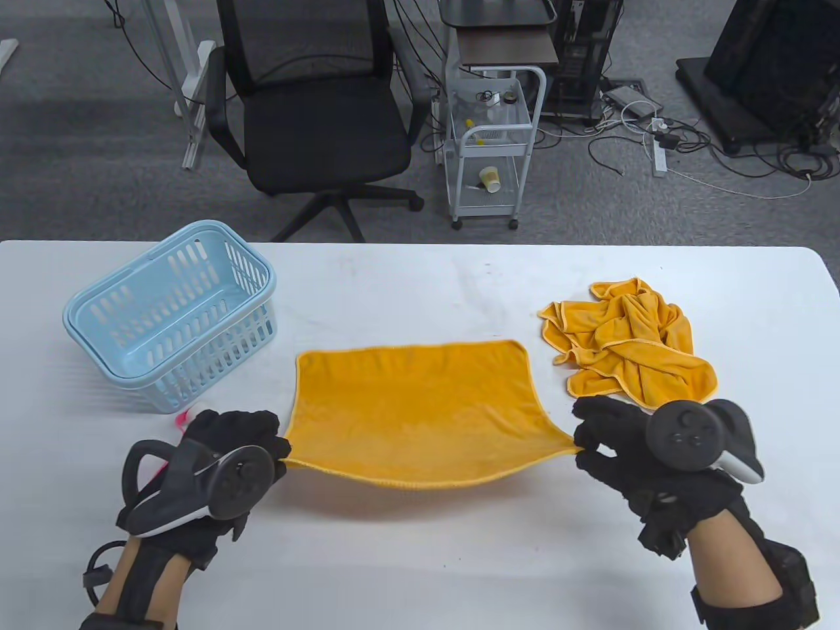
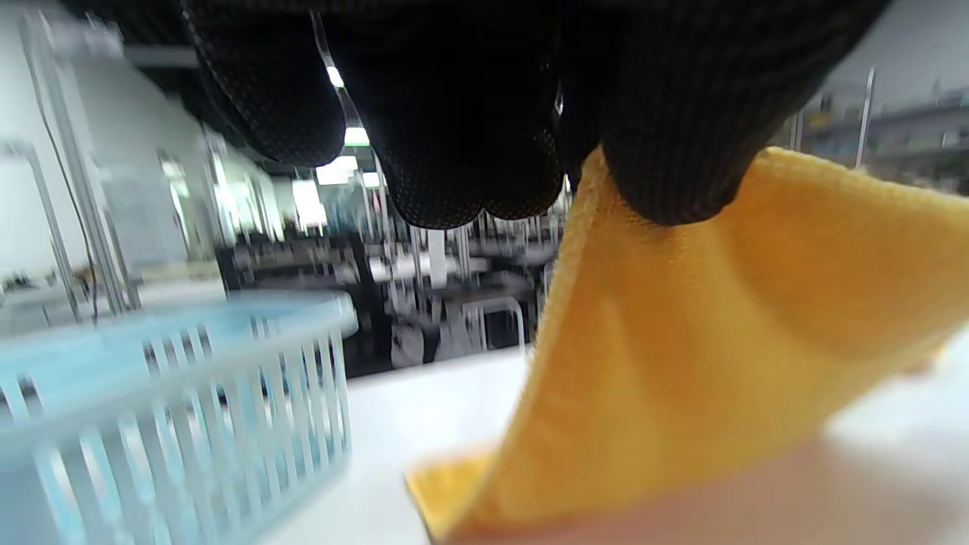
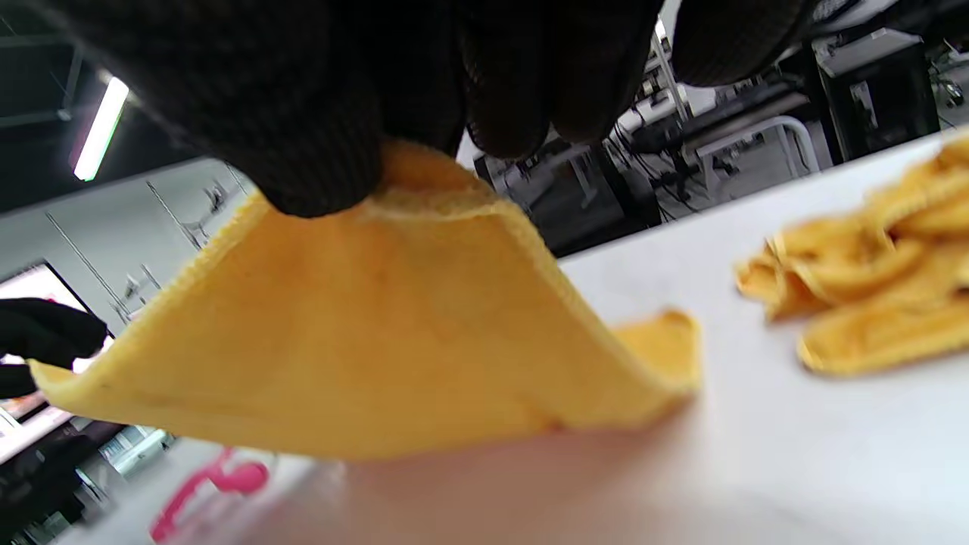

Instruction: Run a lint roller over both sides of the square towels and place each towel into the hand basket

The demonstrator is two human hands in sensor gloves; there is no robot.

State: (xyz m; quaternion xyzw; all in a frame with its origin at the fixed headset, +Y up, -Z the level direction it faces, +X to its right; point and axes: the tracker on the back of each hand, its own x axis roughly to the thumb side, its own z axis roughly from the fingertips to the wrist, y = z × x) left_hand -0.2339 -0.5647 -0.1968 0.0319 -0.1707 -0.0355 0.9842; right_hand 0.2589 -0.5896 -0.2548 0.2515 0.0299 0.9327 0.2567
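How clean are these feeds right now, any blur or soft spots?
Table view: sharp, evenly lit. Left wrist view: blue basket motion-smeared, background soft. Right wrist view: crumpled towels and pink object out of focus; spread towel reasonably clear.

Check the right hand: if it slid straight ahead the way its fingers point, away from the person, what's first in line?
Likely the crumpled towel pile, just beyond the right hand, which pinches a corner of the spread towel. Depth is unclear.
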